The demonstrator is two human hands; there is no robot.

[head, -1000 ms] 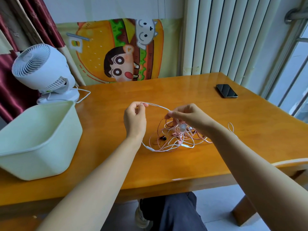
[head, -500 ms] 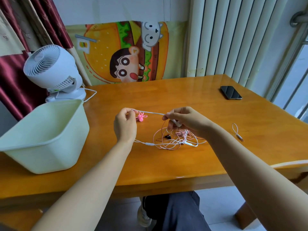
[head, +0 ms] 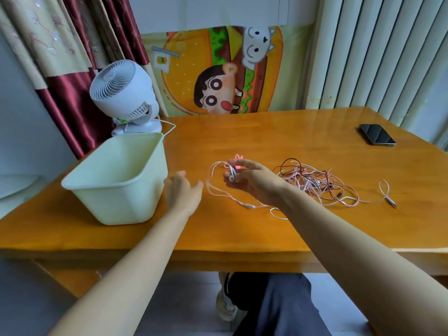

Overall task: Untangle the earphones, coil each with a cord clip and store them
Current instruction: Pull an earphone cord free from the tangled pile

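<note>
Left hand let go; earphones pink-white tangle, right hand pinching earbud.

Glossy wooden table — matt plastic bin, glossy glass phone.

No words or numbers can be read anywhere. The cartoon poster on the wall has only drawings, and its little flag shows a tiny burger, not letters. The phone screen is dark.
</note>
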